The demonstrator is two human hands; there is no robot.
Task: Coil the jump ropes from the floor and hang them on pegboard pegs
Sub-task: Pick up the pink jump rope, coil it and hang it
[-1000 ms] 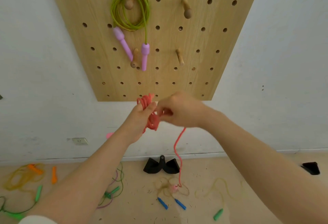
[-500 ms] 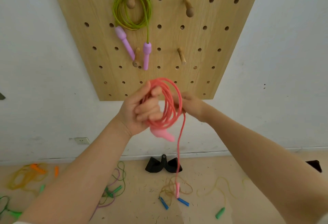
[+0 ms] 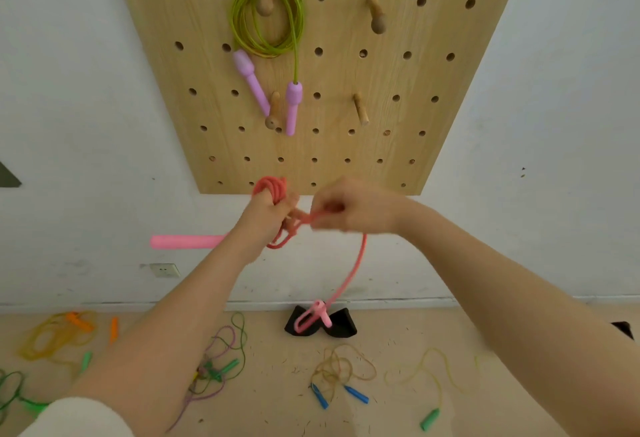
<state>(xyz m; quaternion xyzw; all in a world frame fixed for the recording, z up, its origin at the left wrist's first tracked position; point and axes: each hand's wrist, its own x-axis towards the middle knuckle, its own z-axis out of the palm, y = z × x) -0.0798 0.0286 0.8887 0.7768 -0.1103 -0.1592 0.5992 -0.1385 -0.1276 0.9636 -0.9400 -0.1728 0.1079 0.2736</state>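
My left hand grips a coil of the pink jump rope, just below the wooden pegboard. One pink handle sticks out to the left of that hand. My right hand pinches a strand of the same rope next to the coil. The free end curves down to the other pink handle, which hangs above the floor. A green rope with lilac handles hangs coiled on the upper left peg. Bare pegs stand at the upper right, lower right and lower left.
Several loose ropes lie on the floor: an orange-handled one at left, a green one, a tangled one below my left arm, a blue-handled one and a yellow one. A black object rests against the white wall.
The coil has been squeezed narrower in my left hand. My right hand came in front of the coil and pulls a strand sideways. The hanging handle has risen off the floor.
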